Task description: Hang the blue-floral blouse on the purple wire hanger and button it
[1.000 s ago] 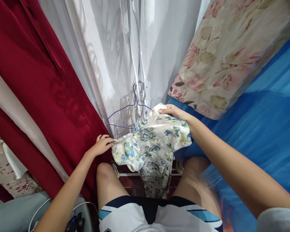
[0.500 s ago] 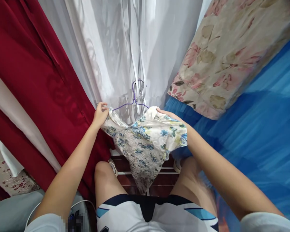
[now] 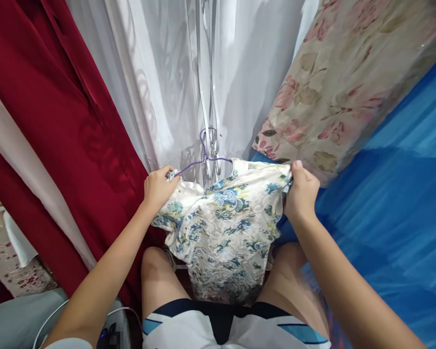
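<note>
holding a white, blue-flowered, short-sleeved cloth top (image 3: 228, 228) on a thin purple hanger (image 3: 205, 154), in front of the white curtain (image 3: 254, 72): pinching one shoulder with the left hand (image 3: 160, 186), grasping the opposite sleeve in the right hand (image 3: 302, 190). tug gently, evenly; centre the neckline; avoid bending the hanger.

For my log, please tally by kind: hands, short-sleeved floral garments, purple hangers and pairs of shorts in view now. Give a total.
Hands: 2, left hand and right hand
Short-sleeved floral garment: 1
Purple hanger: 1
Pair of shorts: 1
Total: 5
</note>
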